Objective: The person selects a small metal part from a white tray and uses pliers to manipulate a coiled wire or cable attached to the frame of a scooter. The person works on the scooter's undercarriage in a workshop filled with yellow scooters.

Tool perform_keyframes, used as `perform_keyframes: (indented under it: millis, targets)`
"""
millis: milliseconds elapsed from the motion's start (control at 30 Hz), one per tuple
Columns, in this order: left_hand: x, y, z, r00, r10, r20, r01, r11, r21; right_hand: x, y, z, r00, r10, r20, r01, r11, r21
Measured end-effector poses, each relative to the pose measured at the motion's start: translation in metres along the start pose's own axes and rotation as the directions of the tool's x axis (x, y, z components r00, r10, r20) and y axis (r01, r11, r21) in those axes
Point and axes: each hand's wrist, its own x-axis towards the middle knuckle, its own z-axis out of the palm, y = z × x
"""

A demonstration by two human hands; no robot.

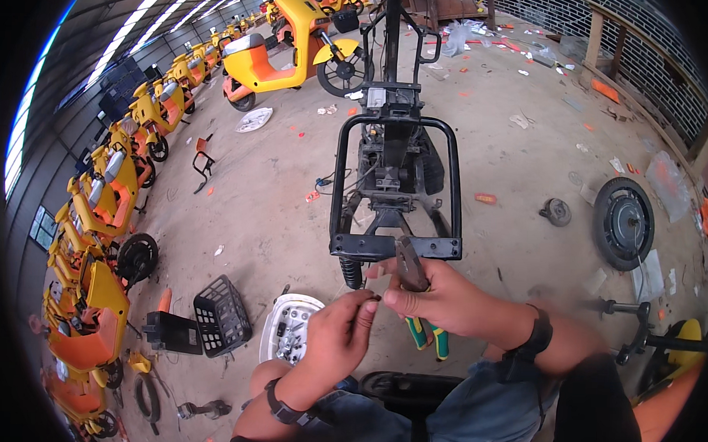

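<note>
My right hand (pixel 452 301) grips a pair of pliers (pixel 409 263); the dark jaws point up and away, and the green-and-yellow handles hang below the palm. Close beside it, my left hand (pixel 337 329) is closed in a pinch on something small and dark, too small to name, with its fingertips almost meeting the right thumb. Just beyond both hands stands a stripped scooter frame (pixel 391 175) with a black tubular rear rack (pixel 341 174). A white tray (pixel 266 339) of loose metal hardware lies on the floor left of my left hand.
A black plastic basket (pixel 223 316) and a black box (pixel 172 332) stand to the left. Yellow scooters (pixel 110 181) line the left wall; another scooter (pixel 286 51) stands ahead. A wheel (pixel 624 223) and a round metal part (pixel 557 212) lie to the right. Litter dots the floor.
</note>
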Motion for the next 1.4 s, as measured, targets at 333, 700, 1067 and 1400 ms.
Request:
perform_keyframes:
  millis: [333, 700, 1067, 1400]
  targets:
    - [0.006, -0.021, -0.008, 0.963, 0.254, -0.091, -0.264, 0.957, -0.118, 0.0, 0.026, 0.007, 0.981, -0.177, 0.084, 0.195, 0.85, -0.49]
    - [0.006, -0.024, -0.013, 0.923, 0.373, -0.097, -0.374, 0.927, 0.005, 0.008, 0.035, 0.013, 0.82, -0.468, 0.33, 0.535, 0.422, -0.732]
    - [0.008, -0.02, -0.015, 0.911, 0.401, -0.098, -0.401, 0.916, 0.017, 0.007, 0.031, 0.011, 0.811, -0.491, 0.319, 0.519, 0.351, -0.779]
    - [0.001, -0.021, -0.013, 0.998, 0.056, -0.041, -0.067, 0.933, -0.353, 0.002, 0.035, 0.013, 0.914, -0.37, 0.168, 0.33, 0.433, -0.839]
